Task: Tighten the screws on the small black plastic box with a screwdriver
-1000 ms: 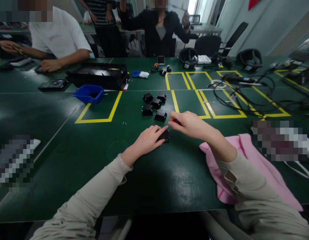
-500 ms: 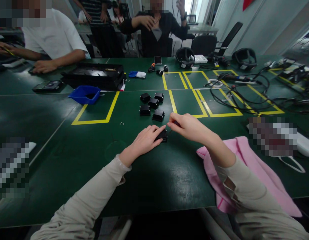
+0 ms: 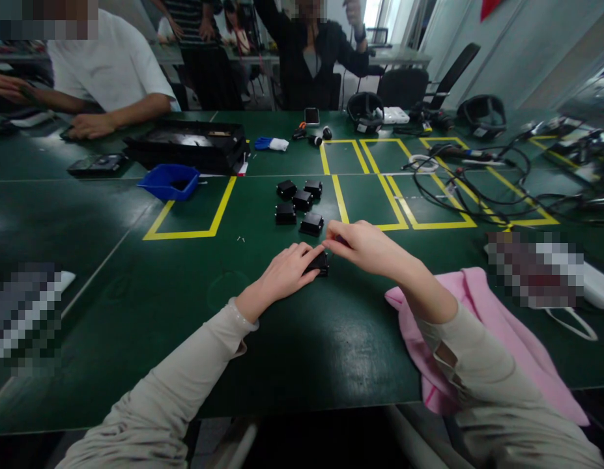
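My left hand [image 3: 284, 272] lies flat on the green table [image 3: 135, 286], its fingers pressing down a small black box [image 3: 320, 262]. My right hand [image 3: 365, 244] hovers just to the right of that box, fingertips pinched on a thin dark tool whose tip points at the box. Most of the tool is hidden inside the fingers. Several more small black boxes [image 3: 300, 205] sit in a cluster just beyond my hands, next to a yellow taped rectangle.
A blue bin [image 3: 169, 182] and a black tray [image 3: 189, 144] stand at the back left. Tangled black cables [image 3: 468, 182] cover the right side. A pink cloth [image 3: 477, 326] lies under my right forearm. Other people sit at the far edge, one person's hand [image 3: 90, 125] resting on the table.
My hands have stayed on the box and tool with almost no movement. The person across the table has raised an arm.
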A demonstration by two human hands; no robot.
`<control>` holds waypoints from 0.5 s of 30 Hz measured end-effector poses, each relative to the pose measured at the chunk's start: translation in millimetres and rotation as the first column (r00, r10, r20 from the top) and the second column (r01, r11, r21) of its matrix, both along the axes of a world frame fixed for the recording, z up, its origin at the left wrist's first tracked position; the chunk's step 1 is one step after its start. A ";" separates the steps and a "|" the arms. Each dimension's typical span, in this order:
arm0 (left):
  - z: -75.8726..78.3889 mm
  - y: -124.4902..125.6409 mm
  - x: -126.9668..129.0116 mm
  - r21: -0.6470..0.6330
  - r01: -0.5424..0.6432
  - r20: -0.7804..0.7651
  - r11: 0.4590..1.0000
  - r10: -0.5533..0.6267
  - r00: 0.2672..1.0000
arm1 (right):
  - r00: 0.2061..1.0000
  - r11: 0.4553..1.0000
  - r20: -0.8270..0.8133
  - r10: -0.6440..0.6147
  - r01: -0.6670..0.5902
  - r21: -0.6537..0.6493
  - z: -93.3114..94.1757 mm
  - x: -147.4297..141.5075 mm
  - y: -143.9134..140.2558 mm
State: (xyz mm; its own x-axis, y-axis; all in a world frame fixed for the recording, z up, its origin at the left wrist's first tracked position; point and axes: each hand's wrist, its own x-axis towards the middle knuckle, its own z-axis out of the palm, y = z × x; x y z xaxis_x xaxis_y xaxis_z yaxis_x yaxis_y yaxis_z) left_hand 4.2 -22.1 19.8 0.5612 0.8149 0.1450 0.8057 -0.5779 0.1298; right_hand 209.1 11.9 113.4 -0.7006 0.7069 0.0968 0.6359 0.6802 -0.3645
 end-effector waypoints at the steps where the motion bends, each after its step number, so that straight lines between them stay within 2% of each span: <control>1: -0.2 0.0 -0.1 -0.002 0.000 0.003 1.000 0.000 1.000 | 1.000 1.000 -0.003 -0.012 0.012 -0.002 -0.7 0.4 -0.2; 5: -0.2 -0.1 -0.5 -0.011 -0.005 0.012 1.000 0.005 1.000 | 0.998 0.998 0.008 -0.057 0.057 0.016 -1.0 2.8 -1.9; 10: 0.9 -1.2 -0.2 -0.017 -0.003 0.014 1.000 0.003 1.000 | 0.997 0.997 0.057 -0.048 0.044 0.068 2.1 5.5 -8.7; 15: -0.5 -0.8 -0.3 -0.015 -0.009 0.016 1.000 0.010 1.000 | 0.983 0.985 0.125 -0.135 0.119 0.127 3.7 0.8 -13.3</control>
State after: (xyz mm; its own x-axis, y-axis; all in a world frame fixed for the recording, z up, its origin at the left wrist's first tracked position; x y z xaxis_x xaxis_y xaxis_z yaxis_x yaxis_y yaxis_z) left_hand 3.9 -22.9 19.3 0.5510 0.8224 0.1416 0.8089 -0.5681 0.1517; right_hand 209.9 -1.4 117.1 -0.6182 0.7799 0.0974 0.7571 0.6242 -0.1929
